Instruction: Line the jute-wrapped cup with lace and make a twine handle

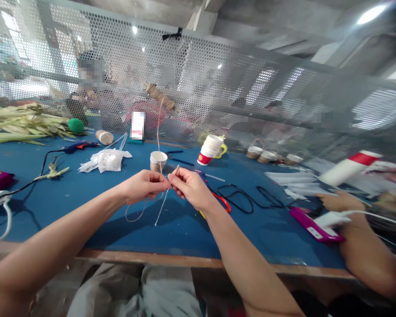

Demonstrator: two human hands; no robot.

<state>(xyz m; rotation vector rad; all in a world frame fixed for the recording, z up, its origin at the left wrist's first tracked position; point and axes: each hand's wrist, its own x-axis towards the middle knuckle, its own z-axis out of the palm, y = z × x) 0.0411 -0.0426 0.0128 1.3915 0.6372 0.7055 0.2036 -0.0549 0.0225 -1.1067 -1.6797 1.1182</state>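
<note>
My left hand [146, 185] is closed in a pinch on a thin twine [158, 132], which runs down from a wound bundle of twine [161, 97] on the mesh panel. Fingertips of my right hand [188, 184] meet those of the left, pinched on a thin pale cord [161, 208]. Its white, twisted tail dangles below the fingers, and a short tip pokes up above them. A loose loop of twine [126, 214] hangs under my left hand. Just behind the hands stands a small paper cup [158, 158] with a brownish wrapped lower part.
On the blue table [125, 240] are red-handled scissors [225, 203], a glue gun [77, 146], crumpled white plastic [107, 160], stacked cups [210, 149], a phone [137, 125] and corn husks [23, 123]. Black cable and a purple power strip [313, 225] lie right, near another person's arm [363, 237].
</note>
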